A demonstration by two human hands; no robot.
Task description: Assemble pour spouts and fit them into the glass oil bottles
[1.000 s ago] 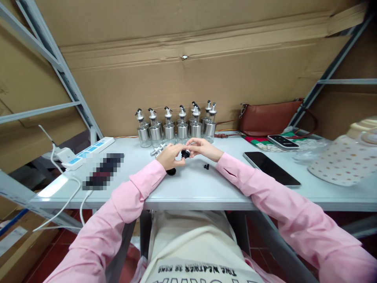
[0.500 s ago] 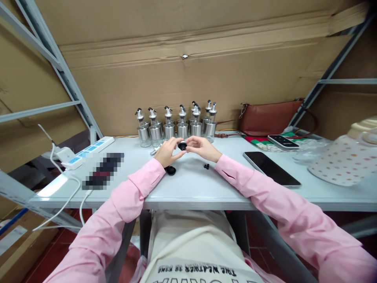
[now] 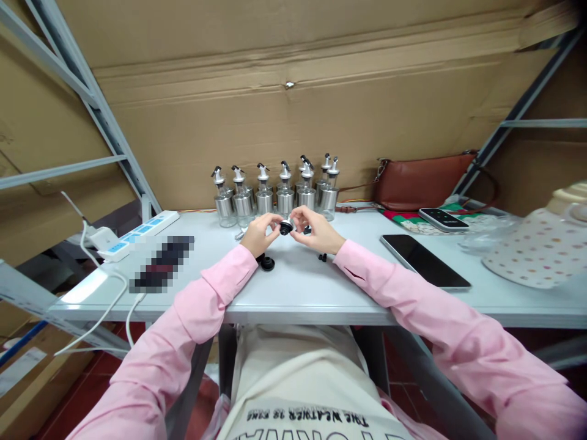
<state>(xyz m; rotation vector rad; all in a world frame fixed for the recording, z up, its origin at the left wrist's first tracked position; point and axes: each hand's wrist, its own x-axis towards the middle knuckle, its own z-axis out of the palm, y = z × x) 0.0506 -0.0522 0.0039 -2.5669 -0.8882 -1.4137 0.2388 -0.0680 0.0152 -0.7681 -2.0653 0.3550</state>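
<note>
Between my two hands, just above the table, is a black ribbed bottle stopper [image 3: 286, 228] with a silvery top edge. My left hand [image 3: 260, 236] pinches it from the left with thumb and fingertips. From the other side, the bent fingers and thumb of my right hand [image 3: 317, 231] close on its right edge. Below my left wrist lies a round black cap-like piece [image 3: 267, 263]. Small black pieces [image 3: 323, 257] rest by my right wrist. Behind the left hand, a silvery part [image 3: 239, 234] shows in part.
Several glass and steel oil bottles [image 3: 285, 200] with pour spouts stand along the cardboard back. A power strip [image 3: 140, 235] sits at left. To the right are a tablet-like device [image 3: 424, 261], a brown bag [image 3: 424, 181], a remote-like device [image 3: 443, 219] and a dotted jug [image 3: 536, 250].
The stopper has turned slightly between my fingers, showing more silver at its top. My right fingers have shifted along its edge, and a dark piece now shows beside them.
</note>
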